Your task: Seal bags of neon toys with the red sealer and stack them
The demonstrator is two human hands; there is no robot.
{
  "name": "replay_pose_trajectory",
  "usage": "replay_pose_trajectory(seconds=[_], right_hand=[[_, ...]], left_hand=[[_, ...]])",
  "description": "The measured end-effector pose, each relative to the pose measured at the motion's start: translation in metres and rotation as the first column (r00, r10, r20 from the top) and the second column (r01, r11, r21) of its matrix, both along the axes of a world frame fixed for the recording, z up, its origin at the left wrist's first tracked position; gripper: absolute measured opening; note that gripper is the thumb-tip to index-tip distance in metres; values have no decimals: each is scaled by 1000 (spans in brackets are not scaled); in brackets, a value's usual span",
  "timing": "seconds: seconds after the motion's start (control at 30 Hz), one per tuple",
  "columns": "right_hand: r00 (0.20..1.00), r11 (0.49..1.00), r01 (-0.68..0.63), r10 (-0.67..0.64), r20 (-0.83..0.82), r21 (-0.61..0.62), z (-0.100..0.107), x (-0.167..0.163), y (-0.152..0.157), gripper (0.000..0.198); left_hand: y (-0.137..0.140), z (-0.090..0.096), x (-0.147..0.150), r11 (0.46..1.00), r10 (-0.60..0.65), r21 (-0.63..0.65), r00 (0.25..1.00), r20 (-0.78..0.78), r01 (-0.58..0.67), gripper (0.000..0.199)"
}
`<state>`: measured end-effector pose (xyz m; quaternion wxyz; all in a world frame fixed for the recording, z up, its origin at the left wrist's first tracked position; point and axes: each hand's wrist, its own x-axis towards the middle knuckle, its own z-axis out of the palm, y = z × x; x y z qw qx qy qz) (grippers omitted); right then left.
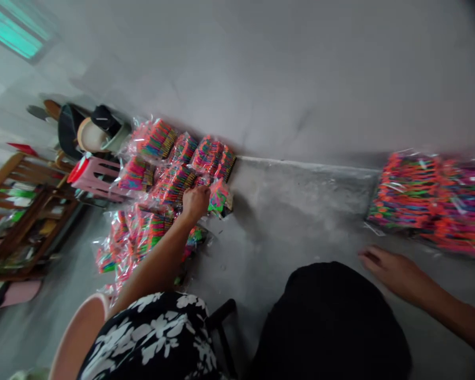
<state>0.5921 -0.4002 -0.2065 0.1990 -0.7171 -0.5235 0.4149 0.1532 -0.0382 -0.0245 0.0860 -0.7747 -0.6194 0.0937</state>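
Note:
My left hand (197,202) reaches to the pile on the left, its fingers closed on a clear plastic packet (219,196) of brightly coloured pieces. Behind and around it lie more clear packets (174,182) filled with rows of thin sticks in orange, green, blue and pink; what the sticks are I cannot make out. My right hand (380,264) hangs over the floor with nothing in it, fingers loosely stretched out and a little blurred. It is nearest to another group of packets (407,192) on the right, apart from them.
Grey concrete floor (288,211) runs up to a pale wall (301,79). At the left are a pink plastic stool (98,177), a wooden rack (27,227) with various items and a pink tub (79,338). A dark bar (224,316) stands near my knees.

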Motion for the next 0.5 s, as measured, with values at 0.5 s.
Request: replay_pose_trajectory(seconds=[0.5], right_hand=[[843,655,-402,-8,537,640,208,70,7,55]], left_hand=[[-160,135,304,780,-164,-315,663,731,541,30]])
